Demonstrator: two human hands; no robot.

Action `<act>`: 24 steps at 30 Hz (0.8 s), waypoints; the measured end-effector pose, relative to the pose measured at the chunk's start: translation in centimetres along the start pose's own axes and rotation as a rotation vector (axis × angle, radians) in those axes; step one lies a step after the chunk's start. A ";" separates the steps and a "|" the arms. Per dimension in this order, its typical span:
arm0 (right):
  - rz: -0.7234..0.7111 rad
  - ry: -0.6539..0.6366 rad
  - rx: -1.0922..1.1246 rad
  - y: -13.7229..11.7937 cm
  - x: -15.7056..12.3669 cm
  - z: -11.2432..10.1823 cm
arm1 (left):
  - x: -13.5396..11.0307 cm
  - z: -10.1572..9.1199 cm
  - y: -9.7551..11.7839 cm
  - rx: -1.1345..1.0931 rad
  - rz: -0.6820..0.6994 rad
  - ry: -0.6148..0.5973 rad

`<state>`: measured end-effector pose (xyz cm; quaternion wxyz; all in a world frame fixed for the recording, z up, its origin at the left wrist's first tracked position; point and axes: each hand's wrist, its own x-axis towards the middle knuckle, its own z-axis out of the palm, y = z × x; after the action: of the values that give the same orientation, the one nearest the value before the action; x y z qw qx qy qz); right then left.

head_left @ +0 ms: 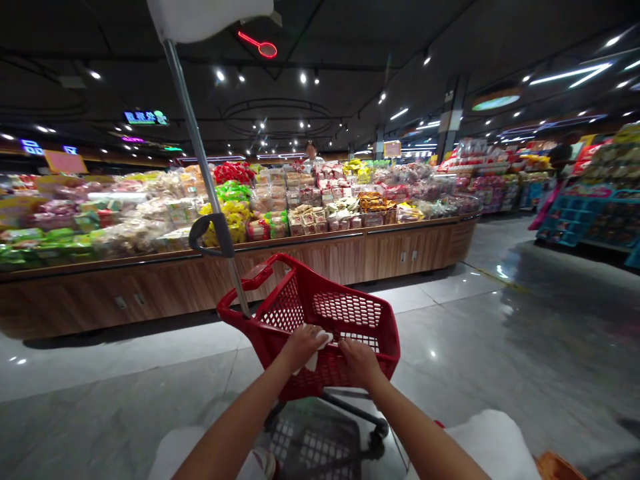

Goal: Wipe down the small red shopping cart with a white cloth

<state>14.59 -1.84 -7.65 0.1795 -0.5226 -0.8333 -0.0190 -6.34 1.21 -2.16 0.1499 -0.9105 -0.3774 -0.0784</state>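
Observation:
A red plastic shopping cart (pixel 350 283) with a latticed basket stands right in front of me. My left hand (pixel 304 345) is closed on a white cloth or tissue (pixel 313 362), pressed against the near rim of the basket; part of it hangs down the outer side. Just to the right, my right hand (pixel 357 360) has its fingers curled over the same rim. At the cart's left end is its red handle (pixel 257 275), where a metal pole (pixel 193 133) with a dark grey grip (pixel 213 235) rises and leans left.
Behind the cart runs a long wood-panelled display counter (pixel 320 263) heaped with packaged snacks. Blue racks (pixel 570 213) stand at the right beside a grey tiled floor (pixel 480 360). A white panel (pixel 210 17) tops the pole. An orange object (pixel 557 467) shows at the lower right.

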 end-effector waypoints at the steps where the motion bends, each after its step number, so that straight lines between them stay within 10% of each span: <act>1: 0.006 -0.006 -0.013 0.4 0.0 -0.2 | -0.7 -0.6 -1.0 0.033 -0.017 0.001; 8: 0.044 -0.011 -0.048 0.9 1.1 -1.2 | -5.2 -3.8 -4.5 0.190 -0.295 0.188; 18: 0.064 -0.007 -0.025 -1.1 1.6 -0.5 | 1.5 2.7 5.5 0.033 -0.355 0.142; 24: 0.090 -0.050 -0.063 -0.1 2.5 -1.1 | -3.0 -1.3 -2.0 0.128 -0.220 0.095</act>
<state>13.86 0.08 -5.80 0.1425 -0.5651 -0.8123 -0.0241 -9.85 0.12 -1.27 0.2159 -0.8474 -0.4718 -0.1132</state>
